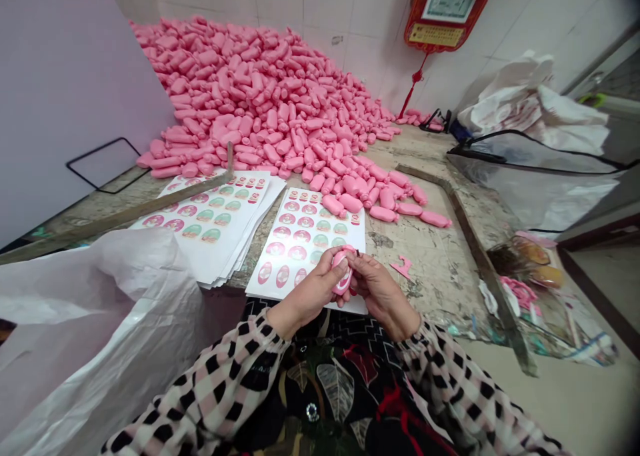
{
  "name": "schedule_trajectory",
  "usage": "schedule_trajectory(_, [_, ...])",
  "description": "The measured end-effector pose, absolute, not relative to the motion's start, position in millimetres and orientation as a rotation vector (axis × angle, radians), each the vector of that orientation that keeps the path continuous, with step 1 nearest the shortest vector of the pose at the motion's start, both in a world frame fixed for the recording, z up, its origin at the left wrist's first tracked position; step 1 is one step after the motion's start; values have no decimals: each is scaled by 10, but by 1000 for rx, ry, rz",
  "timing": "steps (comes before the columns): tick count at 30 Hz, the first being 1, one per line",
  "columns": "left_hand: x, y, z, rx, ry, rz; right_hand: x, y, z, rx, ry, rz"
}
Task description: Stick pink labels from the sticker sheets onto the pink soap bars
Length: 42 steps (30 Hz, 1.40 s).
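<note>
Left grip (323, 279) curled; right grip (374, 279) alongside

Fairly bright, diffuse light, source out of view. Soft shadows between bottles in the pink pile (270, 96). Label sheets (311, 233) near-white. Fine detail soft on held pink bottle (342, 274). Wide-angle stretch at edges; 2 right corners darkened.

From here the left hand (316, 276) and right hand (379, 284) cover parts of the pink bottle (343, 275), so I catch its label only partly. Dark speck (358, 253) beside it: too small to name. Sticker sheet (300, 235): lower right hidden behind the hands, print unreadable. Wooden strip (125, 217) covers some of the sheet stack (213, 226). Red wall hanging (434, 43) cut off up top, text illegible to me. White sack (135, 323) runs out of view, left.
</note>
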State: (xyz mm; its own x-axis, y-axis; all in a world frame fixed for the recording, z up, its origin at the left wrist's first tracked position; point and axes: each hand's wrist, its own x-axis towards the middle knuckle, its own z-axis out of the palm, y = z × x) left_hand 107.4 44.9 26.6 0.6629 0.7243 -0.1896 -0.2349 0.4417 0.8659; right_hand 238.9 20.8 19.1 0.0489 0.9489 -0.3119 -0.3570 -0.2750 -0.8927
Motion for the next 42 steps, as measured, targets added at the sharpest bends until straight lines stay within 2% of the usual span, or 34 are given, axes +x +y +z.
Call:
schedule_trajectory(5, [1166, 344, 182, 1043, 697, 617, 2487, 41, 154, -1237, -749, 1497])
schedule_trajectory(9, [1198, 313, 125, 1090, 783, 554, 2817, -167, 151, -1369, -731, 1287])
schedule_trajectory(16, [1164, 398, 125, 1077, 839, 604, 3593, -875, 192, -1929, -1156, 1206])
schedule_trajectory(21, [1193, 388, 111, 1075, 838, 582, 3749, -1342, -179, -2447, -1377, 1136])
schedule_trajectory(25, [1183, 385, 114, 1090, 843, 581, 3765, -1460, -443, -2747, -1644, 947])
schedule_trajectory(28, [1162, 387, 114, 1100, 850, 574, 3741, -1279, -353, -2580, -1799, 1038])
schedule_trajectory(30, [1159, 379, 115, 1110, 848, 571, 3709, -1010, -166, -2256, -1786, 1199])
schedule_trajectory(32, [1164, 364, 122, 1123, 852, 570, 3685, -646, 46, -1986, -1696, 1219])
schedule_trajectory(35, [1166, 342, 146, 1140, 861, 571, 3705, -9, 265, -1959, -1697, 847])
schedule_trajectory(38, [1130, 337, 174, 1148, 862, 588, 3761, 586, 305, -2214, -1782, 266])
schedule_trajectory(40, [1088, 344, 187, 1147, 868, 606, 3777, 887, 267, -2279, -1798, 72])
schedule_trajectory(42, [1044, 354, 193, 1139, 877, 624, 3765, 1086, 210, -2288, -1828, 36])
